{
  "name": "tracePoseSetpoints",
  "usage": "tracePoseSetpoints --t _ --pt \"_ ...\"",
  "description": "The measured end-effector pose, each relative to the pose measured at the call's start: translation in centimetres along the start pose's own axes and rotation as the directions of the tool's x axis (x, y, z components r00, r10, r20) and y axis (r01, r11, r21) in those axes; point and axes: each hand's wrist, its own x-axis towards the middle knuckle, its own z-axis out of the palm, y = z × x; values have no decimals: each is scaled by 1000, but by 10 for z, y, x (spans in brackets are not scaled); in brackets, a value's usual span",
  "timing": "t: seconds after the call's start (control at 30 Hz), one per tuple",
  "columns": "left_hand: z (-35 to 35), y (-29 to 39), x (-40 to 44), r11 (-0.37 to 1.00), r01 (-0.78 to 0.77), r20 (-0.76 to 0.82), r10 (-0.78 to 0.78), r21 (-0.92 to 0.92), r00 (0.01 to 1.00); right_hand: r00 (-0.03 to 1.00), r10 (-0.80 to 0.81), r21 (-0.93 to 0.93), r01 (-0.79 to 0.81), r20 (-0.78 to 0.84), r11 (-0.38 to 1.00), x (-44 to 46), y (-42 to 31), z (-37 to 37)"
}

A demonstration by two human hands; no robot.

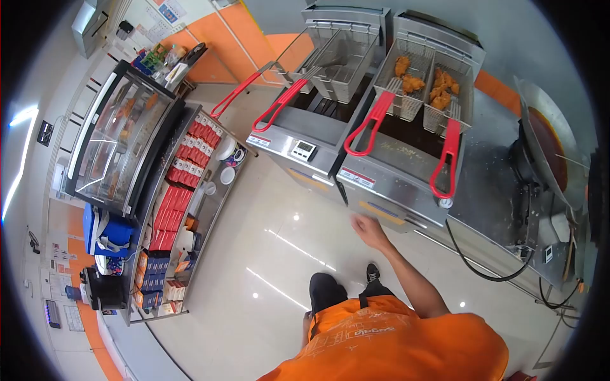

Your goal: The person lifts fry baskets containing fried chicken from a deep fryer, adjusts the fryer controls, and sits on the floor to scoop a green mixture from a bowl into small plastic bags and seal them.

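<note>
My right hand hangs in front of the right fryer, apart from it; its fingers are blurred and I make out nothing in them. Only a sliver of my left hand shows beside my orange top, its fingers hidden. Two wire baskets with fried chicken pieces sit raised over the right fryer, the left basket and the right basket. Their red handles point towards me. Over the left fryer are two more baskets, in which I see no food.
A large wok with reddish-brown liquid stands tilted at the right. To the left, a glass food warmer holds fried pieces above a shelf with red cartons. A black hose loops beside the right counter.
</note>
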Motion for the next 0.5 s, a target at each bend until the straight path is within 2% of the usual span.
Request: tracePoseSetpoints --t 0.03,0.07,0.17,0.23,0.3,0.37,0.4,0.43,0.47,0.5 --pt "-2 1 -1 999 49 20 -49 -20 999 985 -164 -123 155 -60 980 39 -16 16" --pt "-7 2 1 995 95 42 -94 -39 995 964 -243 -156 225 -107 962 73 -45 25" --pt "-27 10 10 969 233 117 -223 -77 968 948 -307 -420 249 -77 873 159 -50 68" --pt "-43 23 15 981 177 -19 -179 -83 984 955 -291 -571 206 -61 795 194 -52 89" --pt "-73 43 43 989 86 -93 -97 -119 991 946 -312 -633 189 -87 751 211 -50 101" --pt "-92 64 78 977 -22 -97 1 -212 995 931 -353 -704 188 -95 685 218 -34 111" --pt "-106 74 124 994 -107 -79 108 19 991 925 -365 -740 169 -110 651 219 -37 112" --pt "-116 121 141 950 -196 -34 210 242 977 934 -347 -775 157 -84 612 220 -42 109" --pt "-116 164 144 964 -204 -189 236 173 953 944 -323 -805 147 -59 575 219 -47 107" --pt "-112 184 185 860 -491 -241 511 141 825 953 -301 -832 135 -40 539 220 -55 107"
